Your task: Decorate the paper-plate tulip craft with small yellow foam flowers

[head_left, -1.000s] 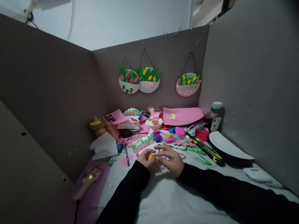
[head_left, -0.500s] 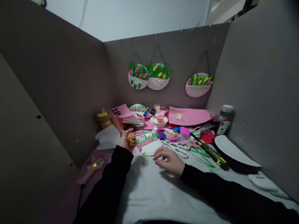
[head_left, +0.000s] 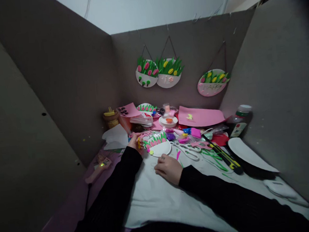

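My left hand (head_left: 136,143) is closed, with a small yellow piece (head_left: 139,143) at its fingers; its exact kind is unclear. It is at the left edge of a white paper-plate basket (head_left: 161,150) decorated with pink tulips and green leaves, which has small pink and yellow flowers at its lower left. Below the plate, my right hand (head_left: 169,169) is low over the white cloth (head_left: 151,203), its fingers curled together. What they hold, if anything, is hidden. A thin magenta piece (head_left: 178,155) lies between that hand and the white-handled scissors (head_left: 188,151).
Colourful clay packets (head_left: 183,135), green strips (head_left: 214,157), a yellow-black cutter (head_left: 228,160) and a bottle (head_left: 240,121) crowd the right. A pink glue gun (head_left: 98,170) lies left. Finished plates (head_left: 169,79) hang on the grey back panel (head_left: 186,51).
My right hand has moved down and left, its fingers curling in. The magenta piece now shows beside it. My left hand has come closer to the plate's edge. The view has shifted slightly.
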Motion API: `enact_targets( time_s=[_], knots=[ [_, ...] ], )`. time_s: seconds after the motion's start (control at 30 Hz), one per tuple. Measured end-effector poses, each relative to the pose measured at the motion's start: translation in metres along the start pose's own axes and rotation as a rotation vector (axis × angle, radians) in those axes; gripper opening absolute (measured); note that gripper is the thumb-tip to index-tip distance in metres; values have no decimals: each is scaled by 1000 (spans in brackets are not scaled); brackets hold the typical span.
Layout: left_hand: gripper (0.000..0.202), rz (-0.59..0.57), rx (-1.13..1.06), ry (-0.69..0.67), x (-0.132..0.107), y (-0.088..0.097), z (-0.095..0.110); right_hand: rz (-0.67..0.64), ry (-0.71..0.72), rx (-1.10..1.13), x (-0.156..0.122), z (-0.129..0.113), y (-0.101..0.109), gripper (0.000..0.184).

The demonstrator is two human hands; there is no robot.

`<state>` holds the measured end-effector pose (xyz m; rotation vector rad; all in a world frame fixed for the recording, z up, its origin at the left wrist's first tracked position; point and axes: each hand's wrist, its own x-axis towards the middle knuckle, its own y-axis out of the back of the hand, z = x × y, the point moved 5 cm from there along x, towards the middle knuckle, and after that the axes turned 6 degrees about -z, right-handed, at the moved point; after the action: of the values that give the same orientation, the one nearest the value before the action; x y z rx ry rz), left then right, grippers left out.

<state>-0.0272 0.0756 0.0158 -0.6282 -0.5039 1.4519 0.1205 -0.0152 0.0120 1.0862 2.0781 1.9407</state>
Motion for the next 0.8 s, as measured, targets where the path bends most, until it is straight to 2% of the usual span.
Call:
enact_targets(
  time_s=[0.17, 0.3, 0.47, 0.57, 0.67, 0.8],
  knots=[
    [33, 12, -46, -2, 1, 4, 1, -27, 119, 33, -9, -9, 7, 16],
    [33, -16, -45, 0, 0, 4, -1, -11, 94, 16, -10, -5, 13, 22],
    [31, -32, -46, -3, 0, 9, 1, -99, 258, 70, -15, -12, 14, 28],
    [29, -29, -50, -1, -1, 9, 2, -114, 218, 37, -15, -9, 12, 31],
    [29, -1, -48, 3, -3, 7, 3, -76, 160, 56, -15, -3, 12, 24],
    [28, 29, -23, 19, -3, 6, 2, -82, 240, 131, -15, -6, 7, 14]
  ],
)
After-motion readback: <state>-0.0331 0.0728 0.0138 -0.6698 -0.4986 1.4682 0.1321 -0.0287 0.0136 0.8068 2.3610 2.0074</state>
